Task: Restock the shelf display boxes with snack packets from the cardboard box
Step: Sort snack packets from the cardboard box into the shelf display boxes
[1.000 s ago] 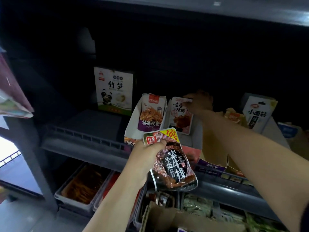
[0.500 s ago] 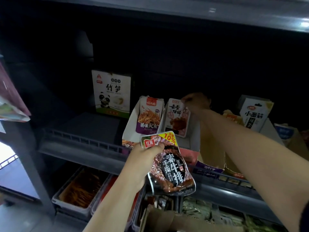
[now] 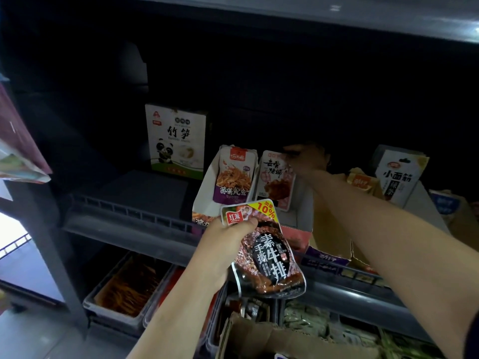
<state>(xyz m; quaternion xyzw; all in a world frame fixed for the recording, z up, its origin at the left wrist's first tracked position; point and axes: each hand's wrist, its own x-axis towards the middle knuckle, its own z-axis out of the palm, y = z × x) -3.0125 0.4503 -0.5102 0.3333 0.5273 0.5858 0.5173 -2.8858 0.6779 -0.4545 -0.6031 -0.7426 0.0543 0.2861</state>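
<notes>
The left hand (image 3: 228,244) grips a dark snack packet (image 3: 267,255) by its upper left corner, thumb pressed across the red logo beside a yellow "10%" flash. The packet hangs tilted in front of the middle shelf (image 3: 124,224), its lower edge over the shelf rail and above the open flap of a cardboard box (image 3: 259,338) at the bottom of the view.

The right hand (image 3: 305,159) reaches deep into the shelf, its fingers at the top right corner of a white and pink packet (image 3: 274,180); in the dim light I cannot tell whether they pinch it or only touch it. That packet stands upright in a white display box (image 3: 207,193), just beside a purple and orange packet (image 3: 233,177) on its left.

Behind and to the left of the display box, a white box with a panda (image 3: 176,141) stands upright at the back of the shelf. To the right of the right forearm sit an orange packet (image 3: 361,181) and a tall white box with black lettering (image 3: 399,174).

On the shelf below, a grey tray (image 3: 124,288) holds orange-brown snacks, and further trays to the right hold greenish packets (image 3: 305,322).
</notes>
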